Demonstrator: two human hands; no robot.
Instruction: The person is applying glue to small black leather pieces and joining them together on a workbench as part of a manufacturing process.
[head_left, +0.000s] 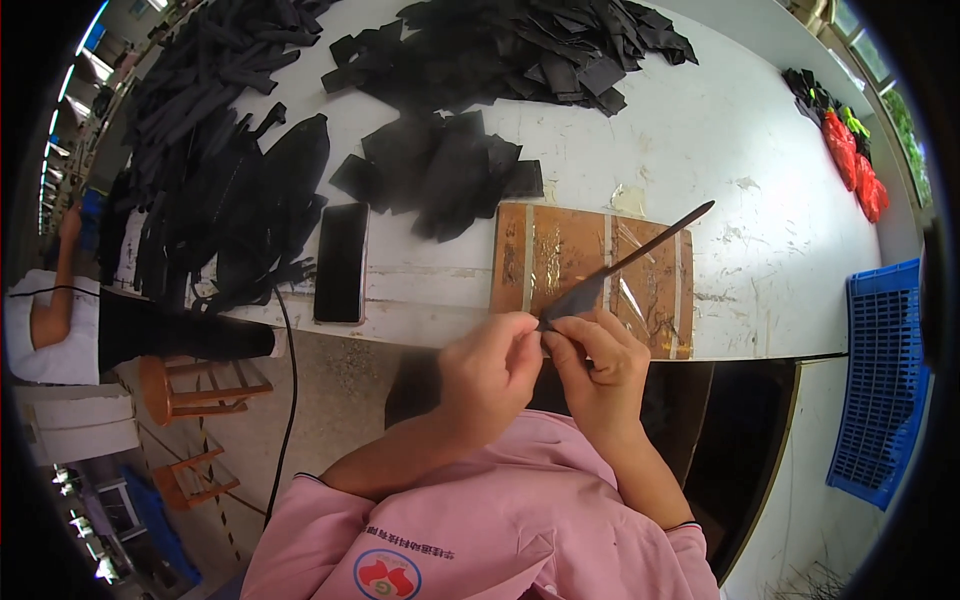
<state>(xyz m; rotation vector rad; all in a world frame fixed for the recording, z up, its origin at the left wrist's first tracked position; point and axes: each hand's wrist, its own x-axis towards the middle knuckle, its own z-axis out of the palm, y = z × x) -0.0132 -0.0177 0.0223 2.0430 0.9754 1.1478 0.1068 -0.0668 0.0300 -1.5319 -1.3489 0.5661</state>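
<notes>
Both my hands meet over the front edge of the white table [780,240]. My left hand [490,368] is closed, its thumb and forefinger pinching the near end of a small dark fabric piece [578,298]. From the other side my right hand [605,365] pinches the same piece, fingers curled. A thin dark rod [660,237] with a blunt tip slants up and to the right from the fabric. Whether it runs inside the cloth, I cannot tell. Beneath lies a brown board [512,262] crossed with strips of clear tape.
A black phone [342,263] lies left of the board. Black fabric pieces [430,170] are heaped beyond, with more piles [255,190] to the left. A blue crate [878,385] and red bags [852,165] are at right. A cable [291,400] hangs near a wooden stool [200,390]; another person [70,325] is at far left.
</notes>
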